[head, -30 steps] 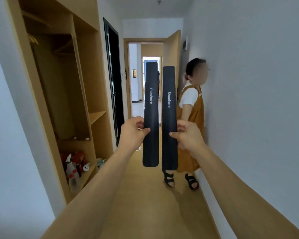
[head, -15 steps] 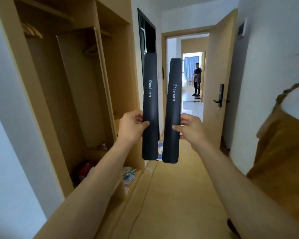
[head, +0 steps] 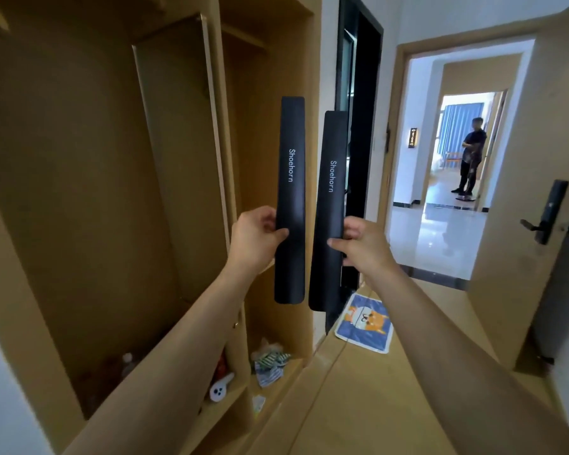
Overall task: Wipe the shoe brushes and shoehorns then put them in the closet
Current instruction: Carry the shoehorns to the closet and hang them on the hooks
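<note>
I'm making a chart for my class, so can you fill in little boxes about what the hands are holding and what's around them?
left hand: left hand grips the left shoehorn, held upright
right hand: right hand grips the right shoehorn, upright, leaning slightly
shoehorns: black, each printed "Shoehorn", side by side, apart
closet: open wooden closet at left, with small clutter on its bottom shelves
floor: cartoon mat by the dark doorway
far off: a person stands beyond the open door
</note>
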Motion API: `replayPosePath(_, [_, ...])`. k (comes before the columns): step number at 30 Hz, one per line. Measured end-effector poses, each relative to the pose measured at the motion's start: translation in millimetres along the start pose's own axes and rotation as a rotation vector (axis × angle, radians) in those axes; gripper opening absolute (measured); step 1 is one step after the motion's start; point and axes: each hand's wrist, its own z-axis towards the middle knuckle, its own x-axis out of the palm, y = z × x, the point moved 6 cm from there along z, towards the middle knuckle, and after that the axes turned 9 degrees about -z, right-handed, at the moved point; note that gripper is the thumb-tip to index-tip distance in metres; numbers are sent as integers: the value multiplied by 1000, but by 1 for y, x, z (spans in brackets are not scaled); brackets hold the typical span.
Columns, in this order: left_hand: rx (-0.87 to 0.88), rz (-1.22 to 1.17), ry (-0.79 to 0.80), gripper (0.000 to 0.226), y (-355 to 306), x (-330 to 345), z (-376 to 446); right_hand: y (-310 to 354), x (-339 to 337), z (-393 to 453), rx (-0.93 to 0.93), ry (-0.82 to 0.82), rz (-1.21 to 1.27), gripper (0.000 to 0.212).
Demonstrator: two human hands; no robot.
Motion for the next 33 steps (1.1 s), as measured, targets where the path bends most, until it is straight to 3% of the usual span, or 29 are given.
replayPosePath(9, [-2, -95, 11, 17, 98, 84, 194, -83, -18, 194, 4, -44, -62, 24])
replayPosePath(17, [13, -45, -12, 18, 164, 136, 350, -143, -22, 364, -17, -46, -47, 29])
replayPosePath(24, [-7, 71, -141, 20, 236, 135, 443, -202, 34, 504, -44, 110, 88, 26])
replayPosePath(33, [-112, 179, -475, 19, 283, 100, 533, -214, 118, 657, -154, 403, 131, 22])
